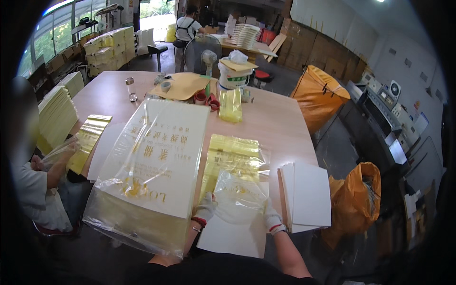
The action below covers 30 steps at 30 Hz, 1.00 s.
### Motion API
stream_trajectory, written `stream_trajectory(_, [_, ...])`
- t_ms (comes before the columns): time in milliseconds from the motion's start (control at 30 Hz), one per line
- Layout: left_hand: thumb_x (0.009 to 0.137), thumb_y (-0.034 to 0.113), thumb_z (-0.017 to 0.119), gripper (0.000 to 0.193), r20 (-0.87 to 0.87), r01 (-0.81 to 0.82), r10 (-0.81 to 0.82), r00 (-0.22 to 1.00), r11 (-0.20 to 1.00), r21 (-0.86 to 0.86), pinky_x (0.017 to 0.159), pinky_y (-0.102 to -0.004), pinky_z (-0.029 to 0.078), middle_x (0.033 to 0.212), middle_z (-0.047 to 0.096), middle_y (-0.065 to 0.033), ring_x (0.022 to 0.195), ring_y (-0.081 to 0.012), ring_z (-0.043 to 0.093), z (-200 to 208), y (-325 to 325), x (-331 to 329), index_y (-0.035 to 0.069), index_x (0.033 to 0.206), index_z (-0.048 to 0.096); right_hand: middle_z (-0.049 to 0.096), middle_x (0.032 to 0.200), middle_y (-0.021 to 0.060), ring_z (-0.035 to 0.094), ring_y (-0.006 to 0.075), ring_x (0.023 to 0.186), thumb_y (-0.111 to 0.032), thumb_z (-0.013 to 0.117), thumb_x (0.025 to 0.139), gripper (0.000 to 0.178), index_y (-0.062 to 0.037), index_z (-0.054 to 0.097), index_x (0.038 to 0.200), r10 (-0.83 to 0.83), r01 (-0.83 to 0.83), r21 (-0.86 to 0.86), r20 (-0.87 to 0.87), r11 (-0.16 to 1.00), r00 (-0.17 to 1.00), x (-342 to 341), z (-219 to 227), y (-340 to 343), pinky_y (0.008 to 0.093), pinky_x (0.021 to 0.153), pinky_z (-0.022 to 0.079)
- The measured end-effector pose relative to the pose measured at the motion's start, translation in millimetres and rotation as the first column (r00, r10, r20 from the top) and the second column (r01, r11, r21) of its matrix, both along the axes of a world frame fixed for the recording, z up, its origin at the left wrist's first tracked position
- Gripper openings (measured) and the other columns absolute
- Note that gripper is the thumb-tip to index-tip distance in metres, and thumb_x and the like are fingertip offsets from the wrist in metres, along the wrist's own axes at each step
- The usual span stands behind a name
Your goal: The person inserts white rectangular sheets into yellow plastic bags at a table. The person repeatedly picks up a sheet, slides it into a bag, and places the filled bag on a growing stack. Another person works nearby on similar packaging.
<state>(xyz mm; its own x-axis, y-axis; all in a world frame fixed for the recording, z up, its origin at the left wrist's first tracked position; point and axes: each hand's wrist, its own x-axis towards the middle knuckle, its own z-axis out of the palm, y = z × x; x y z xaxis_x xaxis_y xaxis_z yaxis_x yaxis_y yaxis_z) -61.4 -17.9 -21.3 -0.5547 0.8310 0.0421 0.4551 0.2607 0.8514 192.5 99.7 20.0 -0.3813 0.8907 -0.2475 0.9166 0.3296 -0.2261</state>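
My left hand (205,207) and my right hand (271,217), both in white gloves, grip the two sides of a clear plastic bag with gold print (239,195). The bag lies over a white card (232,235) at the near table edge. Behind it sits a pile of yellowish clear bags (235,156). A large stack of bagged white boards with gold lettering (154,161) lies to the left of my hands. A stack of plain white cards (306,194) rests to the right.
A seated person (35,185) at the left handles yellow bags (88,137). On the pinkish table (280,121) stand a white bucket (232,76), tape rolls, a fan and a brown envelope. Orange sacks (354,199) stand right. Another person (185,31) works far behind.
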Motion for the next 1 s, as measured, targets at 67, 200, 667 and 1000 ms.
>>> stream_trajectory(67, [0.076, 0.014, 0.055, 0.019, 0.019, 0.000, 0.001, 1.000, 0.998, -0.064, 0.065, -0.0442, 0.043, 0.084, 0.054, -0.0211, 0.076, -0.0367, 0.055, 26, -41, 13, 0.002, 0.089, 0.047, 0.060, 0.094, 0.0237, 0.060, 0.0383, 0.079, -0.013, 0.042, 0.084, 0.067, -0.0111, 0.003, 0.138, 0.076, -0.074, -0.098, 0.020, 0.992, 0.997, 11, 1, -28, 0.0481, 0.067, 0.046])
stream_trajectory(200, [0.076, 0.015, 0.055, 0.017, -0.163, 0.049, -0.093, 0.982, 0.965, -0.256, 0.065, -0.0420, 0.042, 0.084, 0.052, -0.0183, 0.075, -0.0351, 0.053, 49, -118, 46, 0.001, 0.082, 0.048, 0.057, 0.103, 0.0247, 0.058, 0.0392, 0.084, -0.017, 0.046, 0.084, 0.064, -0.0063, 0.013, 0.137, 0.030, -0.091, -0.258, -0.235, 0.962, 0.972, 62, 5, -115, 0.0468, 0.070, 0.046])
stream_trajectory(667, [0.072, 0.006, 0.052, 0.004, 0.063, 0.281, -0.298, 0.952, 0.939, 0.196, 0.059, -0.0366, 0.044, 0.071, 0.053, -0.0157, 0.067, -0.0299, 0.055, 57, -163, 56, 0.002, 0.072, 0.052, 0.063, 0.085, 0.0150, 0.062, 0.0233, 0.075, -0.022, 0.055, 0.083, 0.037, -0.0072, 0.049, 0.115, 0.092, -0.319, -0.302, -0.582, 0.898, 0.808, 131, 9, -169, 0.0359, 0.063, 0.049])
stream_trajectory(1000, [0.069, 0.018, 0.059, 0.015, -0.569, 0.742, -0.521, 0.637, 0.614, 0.268, 0.052, -0.0369, 0.044, 0.083, 0.056, -0.0085, 0.060, -0.0309, 0.054, 263, -144, 61, 0.009, 0.081, 0.055, 0.053, 0.110, 0.0136, 0.056, 0.0232, 0.095, -0.022, 0.046, 0.088, 0.040, 0.0009, 0.040, 0.120, -0.683, -0.459, -0.580, -0.726, 0.673, -0.083, -7, 68, -151, 0.0343, 0.080, 0.048])
